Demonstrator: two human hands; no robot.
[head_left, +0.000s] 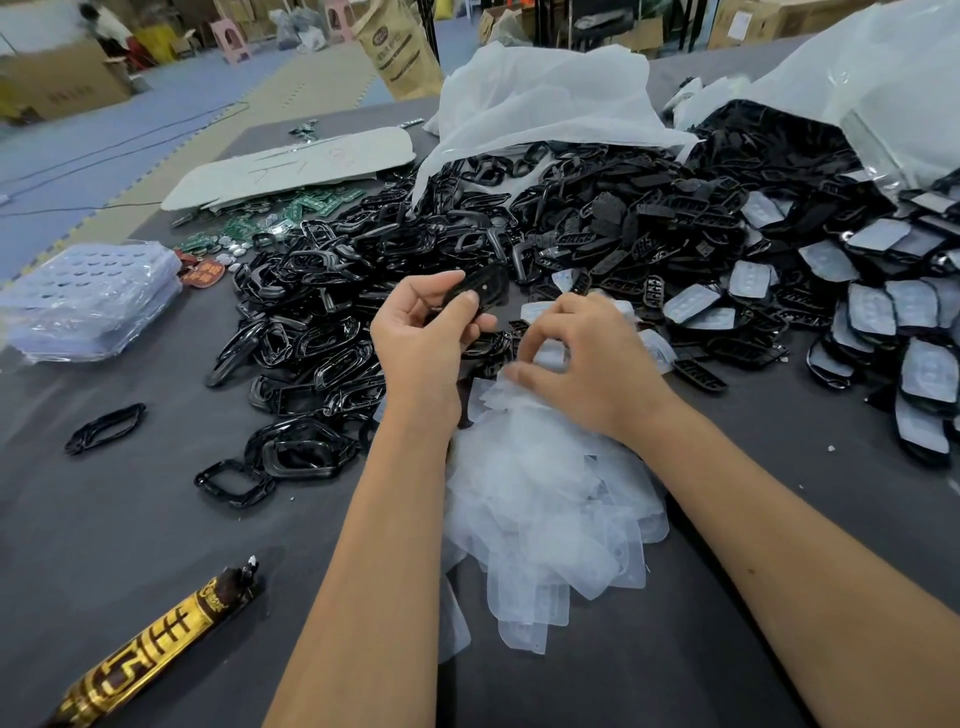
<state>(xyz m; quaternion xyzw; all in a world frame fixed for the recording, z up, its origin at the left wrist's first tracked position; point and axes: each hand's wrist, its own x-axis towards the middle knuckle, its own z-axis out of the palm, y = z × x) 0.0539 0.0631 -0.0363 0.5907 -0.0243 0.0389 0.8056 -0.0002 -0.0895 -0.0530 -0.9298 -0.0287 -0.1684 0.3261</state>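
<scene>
Head cam, grey table (130, 545), clear films (545, 493), black frames heap (322, 291), boxes (57, 83) bkgd

Black shell (483, 288) (tilted) beside clear films (545, 499)

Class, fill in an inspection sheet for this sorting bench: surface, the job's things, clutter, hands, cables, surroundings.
Surface: dark grey table, much of it covered with parts.
Job's things: black plastic part; clear film pile close to the person; heap of black frames.
Clutter: green circuit boards, stack of clear trays, gold-and-brown wrapper, white bags.
Hands: left hand grips the black plastic part; right hand pinches a clear film piece at the top of the pile.
Cables: thin dark cables on the blue floor; nothing seen on the table.
Surroundings: cardboard boxes, brown paper sack.
</scene>
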